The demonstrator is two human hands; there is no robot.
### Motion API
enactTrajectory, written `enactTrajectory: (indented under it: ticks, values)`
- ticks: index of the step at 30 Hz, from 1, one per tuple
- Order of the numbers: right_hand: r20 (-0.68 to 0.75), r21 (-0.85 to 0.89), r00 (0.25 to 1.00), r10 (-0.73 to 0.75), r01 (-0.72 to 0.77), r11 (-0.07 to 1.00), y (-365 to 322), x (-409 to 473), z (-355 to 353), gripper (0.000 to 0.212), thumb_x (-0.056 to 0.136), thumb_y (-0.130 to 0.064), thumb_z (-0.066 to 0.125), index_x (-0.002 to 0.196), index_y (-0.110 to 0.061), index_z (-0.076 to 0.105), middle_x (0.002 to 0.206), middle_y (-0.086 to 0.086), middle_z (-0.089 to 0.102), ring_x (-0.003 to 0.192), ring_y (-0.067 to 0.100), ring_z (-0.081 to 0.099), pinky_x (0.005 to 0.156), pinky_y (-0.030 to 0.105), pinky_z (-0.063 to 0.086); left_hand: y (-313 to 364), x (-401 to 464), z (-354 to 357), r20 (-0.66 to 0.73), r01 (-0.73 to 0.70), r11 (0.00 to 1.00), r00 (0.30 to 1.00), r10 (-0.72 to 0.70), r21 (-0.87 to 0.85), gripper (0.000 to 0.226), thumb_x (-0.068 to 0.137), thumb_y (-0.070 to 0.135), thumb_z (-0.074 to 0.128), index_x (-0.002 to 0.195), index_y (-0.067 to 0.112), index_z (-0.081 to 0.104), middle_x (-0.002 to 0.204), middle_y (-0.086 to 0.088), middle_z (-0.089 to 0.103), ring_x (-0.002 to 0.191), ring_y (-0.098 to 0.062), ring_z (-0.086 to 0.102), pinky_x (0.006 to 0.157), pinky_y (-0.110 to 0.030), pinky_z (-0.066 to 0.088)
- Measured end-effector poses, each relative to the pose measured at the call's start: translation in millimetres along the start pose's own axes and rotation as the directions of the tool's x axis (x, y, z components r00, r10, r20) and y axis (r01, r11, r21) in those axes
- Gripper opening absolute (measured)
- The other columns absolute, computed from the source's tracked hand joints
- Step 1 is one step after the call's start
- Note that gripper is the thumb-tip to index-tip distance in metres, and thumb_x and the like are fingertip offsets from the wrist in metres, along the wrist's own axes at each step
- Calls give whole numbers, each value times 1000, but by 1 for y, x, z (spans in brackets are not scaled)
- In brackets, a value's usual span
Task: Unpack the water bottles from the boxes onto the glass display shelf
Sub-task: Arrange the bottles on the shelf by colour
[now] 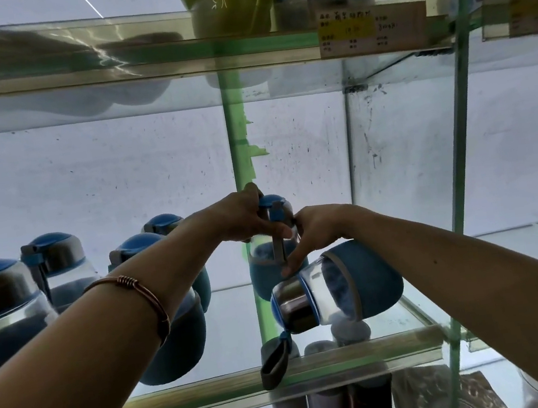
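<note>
Settling an upright blue-capped clear water bottle (274,237) at frame centre on the glass display shelf (351,354), the left hand (245,217) and right hand (313,232) both pinch it. Next, the toppled blue-sleeved bottle (334,286) beside it probably needs standing up.

Two bare forearms extend into view from the lower corners, neither covered by a sleeve. The left forearm wears a thin copper-toned bangle (135,297), a slim band of metal running round the arm just below the wrist, with a short section of tightly wound wire coils along its upper side. The left hand (245,219) shows no ring or watch. The right hand (312,228) and its forearm carry no jewellery; a few small dark marks dot the forearm. Fingernails, where visible, look short and unpainted.
</note>
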State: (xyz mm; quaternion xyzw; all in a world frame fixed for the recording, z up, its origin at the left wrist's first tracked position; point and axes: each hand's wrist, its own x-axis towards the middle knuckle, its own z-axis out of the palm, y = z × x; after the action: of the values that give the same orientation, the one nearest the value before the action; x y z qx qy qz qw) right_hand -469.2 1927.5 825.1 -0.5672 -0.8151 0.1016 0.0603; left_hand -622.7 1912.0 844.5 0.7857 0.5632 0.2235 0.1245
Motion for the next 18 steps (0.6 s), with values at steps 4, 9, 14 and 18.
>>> enactTrajectory:
  ticks: [4,9,14,18]
  values:
    - [-7,-29,999,42,-42,999,-4,-4,-1,66,62,-52,82,112,-14,61,107,2,64,95,17,57,85,29,46,-1,-3,7,-56,-38,995,998,43,90,74,74,43,74,128,9,36,107,-2,51,91,-16,51,78,-28,45]
    - [-64,-8,996,59,-60,998,-9,-19,-6,72,69,-48,79,125,-9,55,119,6,60,103,20,55,86,30,45,-1,-8,6,-103,-62,994,992,71,86,68,75,45,73,126,8,44,117,-7,57,94,-15,50,77,-26,38]
    - [-157,11,987,37,-36,999,-18,-49,-23,73,79,-44,71,137,-6,45,138,9,50,123,24,50,104,37,41,-3,-30,-2,-259,-162,984,950,176,75,71,77,42,72,132,5,46,132,-12,52,114,-22,52,87,-26,42]
    - [-212,-15,977,18,-21,1000,-32,-76,-34,72,82,-44,69,139,-7,43,140,7,49,125,22,48,105,34,39,-7,-51,-14,-344,-219,969,906,245,113,54,83,36,68,128,12,52,134,-10,48,117,-20,50,91,-26,42]
